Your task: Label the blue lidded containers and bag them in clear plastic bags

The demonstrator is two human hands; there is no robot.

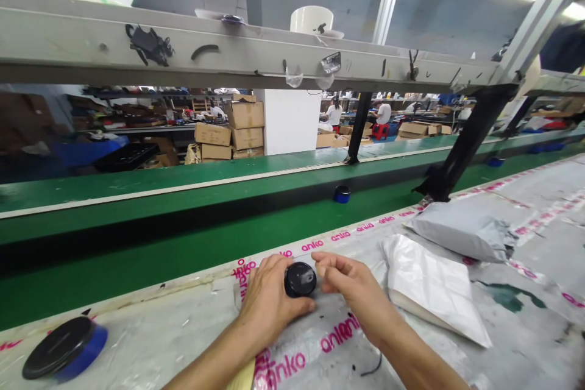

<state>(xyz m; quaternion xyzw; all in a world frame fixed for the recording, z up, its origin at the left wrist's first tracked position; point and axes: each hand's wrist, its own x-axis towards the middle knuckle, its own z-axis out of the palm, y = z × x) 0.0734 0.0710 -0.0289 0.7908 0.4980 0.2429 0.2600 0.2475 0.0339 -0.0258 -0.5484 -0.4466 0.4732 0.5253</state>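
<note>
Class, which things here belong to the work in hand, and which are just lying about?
Apparently in the work:
black container, held by the left hand
right hand, beside it
perhaps the black-and-blue containers, lower left and on the green belt

Probably just lying about:
white packet
grey bag
cardboard boxes behind

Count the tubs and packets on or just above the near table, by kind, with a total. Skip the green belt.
Tubs: 2 (the held tub and the far-left tub)
Packets: 2 (the grey packet and the white packet)
Total: 4
</note>
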